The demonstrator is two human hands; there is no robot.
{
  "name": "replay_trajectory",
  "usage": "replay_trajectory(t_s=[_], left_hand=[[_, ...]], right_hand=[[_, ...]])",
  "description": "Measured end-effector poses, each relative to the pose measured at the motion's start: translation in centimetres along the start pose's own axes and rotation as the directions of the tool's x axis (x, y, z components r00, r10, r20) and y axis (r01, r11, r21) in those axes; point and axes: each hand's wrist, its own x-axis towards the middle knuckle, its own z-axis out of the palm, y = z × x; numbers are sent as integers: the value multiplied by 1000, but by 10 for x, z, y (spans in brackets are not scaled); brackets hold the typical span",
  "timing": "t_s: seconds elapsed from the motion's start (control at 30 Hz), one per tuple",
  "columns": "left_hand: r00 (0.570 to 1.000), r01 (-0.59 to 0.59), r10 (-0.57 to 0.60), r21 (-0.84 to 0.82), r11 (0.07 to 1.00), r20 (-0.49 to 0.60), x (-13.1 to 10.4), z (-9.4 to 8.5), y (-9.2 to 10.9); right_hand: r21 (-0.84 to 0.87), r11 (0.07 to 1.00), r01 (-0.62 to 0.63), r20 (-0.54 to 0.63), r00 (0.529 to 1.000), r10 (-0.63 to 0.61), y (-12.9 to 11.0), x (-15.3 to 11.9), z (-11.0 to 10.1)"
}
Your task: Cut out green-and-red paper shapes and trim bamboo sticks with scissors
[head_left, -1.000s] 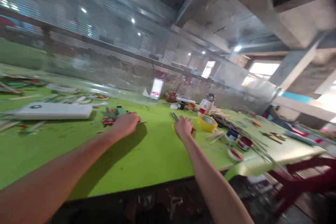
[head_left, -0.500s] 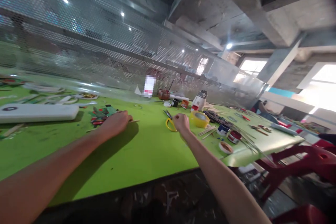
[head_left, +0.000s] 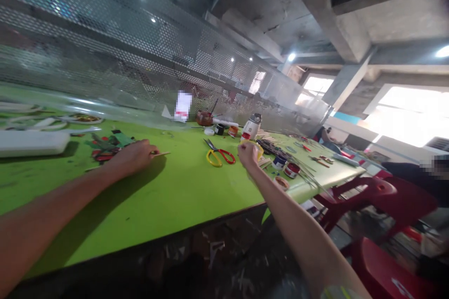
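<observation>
My left hand (head_left: 138,155) is closed low over the table, and a thin wooden stick (head_left: 162,153) pokes out from its fingers to the right. Just behind that hand lies a pile of green, red and black pieces (head_left: 105,145). Scissors (head_left: 214,155) with one yellow and one red handle rest between the hands, blades spread a little. My right hand (head_left: 248,154) has its fingers curled together to the right of the scissors. It partly covers a yellow tape roll (head_left: 260,148). Whatever its fingers may hold is hidden.
Paint jars, one dark blue (head_left: 279,162) and one red (head_left: 292,169), stand to the right. A white bottle (head_left: 252,126) stands behind the tape. A white case (head_left: 33,144) lies at the left. Clear sheeting (head_left: 115,107) borders the table's back; red chairs (head_left: 365,189) stand at the right.
The view has swung to the right. My right hand has moved right, off the scissors toward the tape, uncovering the red handle. My left hand still keeps the stick.
</observation>
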Motion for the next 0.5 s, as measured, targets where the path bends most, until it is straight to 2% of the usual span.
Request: replay_trajectory(t_s=[0.17,0.27,0.33,0.4,0.5], left_hand=[[1000,-2,2,-21,1000,13,-1,-3,1],[1000,-1,2,-17,1000,13,-1,-2,-1],[1000,-14,14,-7,1000,9,-1,-3,-1],[1000,-13,13,0,1000,8,-1,-5,0],[1000,1,-1,11,1000,26,-1,-6,2]], right_hand=[[-49,997,66,-25,997,-68,-4,-7,-6],[-119,992,45,-41,998,-51,8,0,-32],[-197,980,-38,-64,998,26,33,7,-61],[-295,937,-190,-105,981,165,70,11,-98],[-423,805,-417,-142,907,395,136,-1,-152]])
